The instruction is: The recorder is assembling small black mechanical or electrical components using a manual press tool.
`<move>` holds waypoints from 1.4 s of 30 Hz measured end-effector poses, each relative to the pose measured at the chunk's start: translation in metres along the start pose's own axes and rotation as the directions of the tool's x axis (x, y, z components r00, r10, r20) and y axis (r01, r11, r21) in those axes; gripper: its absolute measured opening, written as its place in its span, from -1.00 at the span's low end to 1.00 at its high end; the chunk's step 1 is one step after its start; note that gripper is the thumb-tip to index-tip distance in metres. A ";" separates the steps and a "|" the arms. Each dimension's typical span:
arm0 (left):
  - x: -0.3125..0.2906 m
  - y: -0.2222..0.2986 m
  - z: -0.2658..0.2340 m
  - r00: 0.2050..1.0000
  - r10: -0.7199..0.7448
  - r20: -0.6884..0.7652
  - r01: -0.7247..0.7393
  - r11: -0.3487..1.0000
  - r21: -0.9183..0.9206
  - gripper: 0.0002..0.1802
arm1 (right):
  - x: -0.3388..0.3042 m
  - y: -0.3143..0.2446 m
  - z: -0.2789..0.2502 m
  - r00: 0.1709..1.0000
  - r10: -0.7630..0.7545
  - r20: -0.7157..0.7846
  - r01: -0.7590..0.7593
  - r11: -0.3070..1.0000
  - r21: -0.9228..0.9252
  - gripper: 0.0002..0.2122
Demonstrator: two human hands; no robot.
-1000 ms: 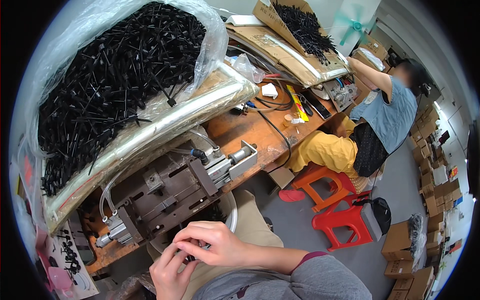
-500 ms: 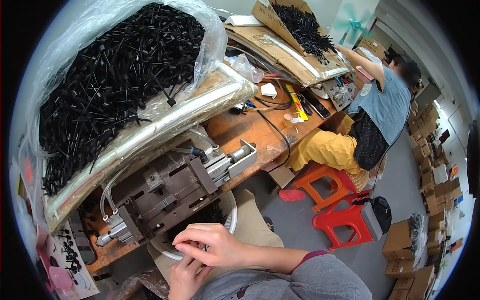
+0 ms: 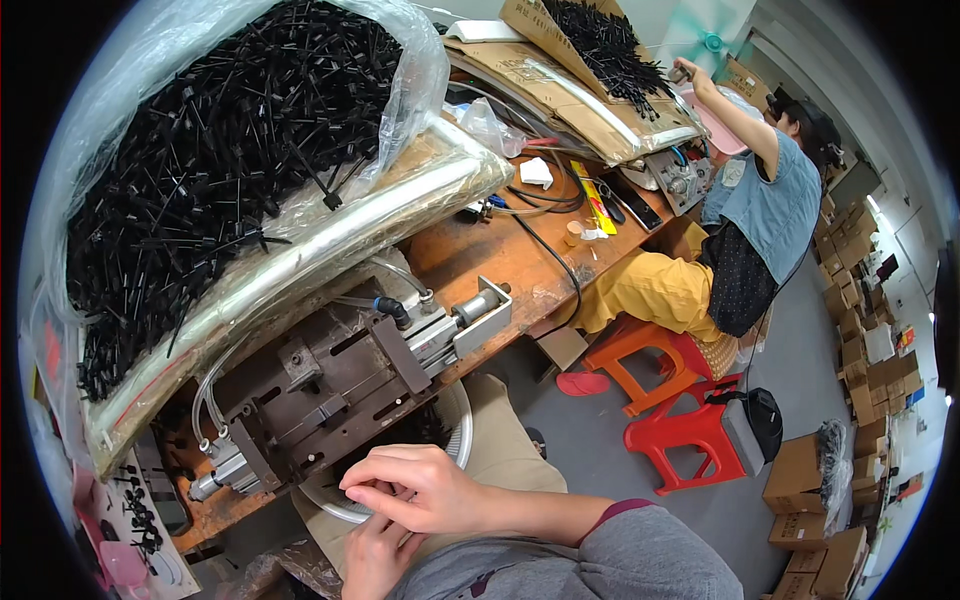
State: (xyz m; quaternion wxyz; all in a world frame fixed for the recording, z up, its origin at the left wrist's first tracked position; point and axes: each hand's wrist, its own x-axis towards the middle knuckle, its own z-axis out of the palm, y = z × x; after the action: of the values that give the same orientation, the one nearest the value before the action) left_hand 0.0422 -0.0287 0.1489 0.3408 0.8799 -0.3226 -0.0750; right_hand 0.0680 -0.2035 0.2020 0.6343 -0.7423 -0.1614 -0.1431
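My two hands are together in front of my lap, below a brown metal fixture (image 3: 330, 370) with silver air cylinders. My right hand (image 3: 425, 490) lies over the top, its fingers curled and pressed together. Under it is my left hand (image 3: 378, 555), closed, with its fingertips tucked beneath the right hand. Anything between the fingers is hidden. Just beyond them a white-rimmed basket (image 3: 462, 425) rests by my lap, with black parts (image 3: 425, 430) in it, partly under the fixture.
A big heap of black parts (image 3: 230, 150) lies in clear plastic at the far left. A co-worker (image 3: 760, 200) sits at the right of the wooden bench (image 3: 460, 260). Red stools (image 3: 690, 440) and cardboard boxes (image 3: 795, 475) stand on the floor.
My hands hold nearly the same pose. The co-worker's arm has lifted, and a pink container shows more fully beside it. The view has shifted slightly.
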 end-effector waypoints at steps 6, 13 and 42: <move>-0.001 -0.007 0.004 1.000 -0.006 -0.004 0.006 1.000 0.000 -0.70 | 0.001 0.003 0.003 1.000 -0.019 -0.012 0.019 1.000 0.000 -0.89; -0.002 -0.012 0.006 1.000 -0.004 -0.011 0.004 0.999 0.033 -0.71 | 0.000 0.001 0.004 1.000 0.023 -0.003 -0.023 0.999 0.024 -0.90; 0.000 0.006 -0.024 0.942 -0.111 -0.316 -0.039 0.901 -0.431 -0.72 | 0.010 -0.003 -0.007 0.991 0.074 -0.111 -0.090 0.985 -0.146 -0.86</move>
State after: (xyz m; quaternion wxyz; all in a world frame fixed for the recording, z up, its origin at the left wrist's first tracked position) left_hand 0.0479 -0.0190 0.1710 0.5751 0.7882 -0.2192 -0.0013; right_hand 0.0755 -0.2092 0.2096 0.5894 -0.7855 -0.0858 -0.1678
